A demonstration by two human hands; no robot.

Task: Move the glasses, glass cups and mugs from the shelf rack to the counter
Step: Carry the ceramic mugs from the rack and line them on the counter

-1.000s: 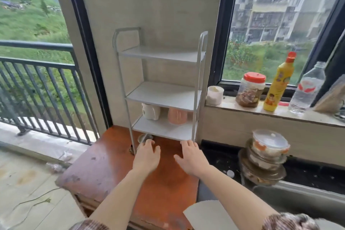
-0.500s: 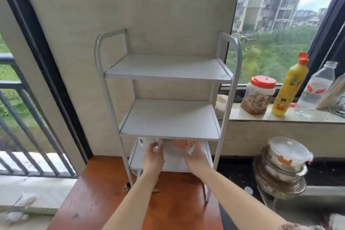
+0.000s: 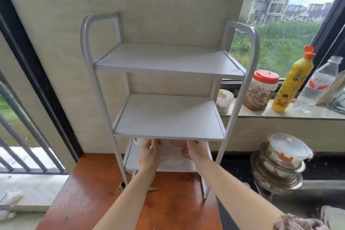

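A white three-tier shelf rack (image 3: 169, 117) stands on a reddish wooden counter (image 3: 89, 196). Its top and middle shelves are bare. On the bottom shelf a white mug (image 3: 139, 141) and a pink cup (image 3: 178, 144) show only partly under the middle shelf's edge. My left hand (image 3: 149, 155) reaches into the bottom tier just right of the white mug, fingers apart, not wrapped around it. My right hand (image 3: 196, 152) is curled around the pink cup, thumb on its right and fingers under it.
On the window sill to the right stand a white cup (image 3: 224, 101), a red-lidded jar (image 3: 262, 89), a yellow bottle (image 3: 291, 82) and a clear water bottle (image 3: 317, 86). Stacked metal pots with a lidded plastic container (image 3: 281, 162) sit lower right. A balcony railing (image 3: 22, 145) lies at the left.
My view has moved closer to the rack. Both hands went from flat on the counter up into the bottom tier; the right hand has closed around the pink cup.
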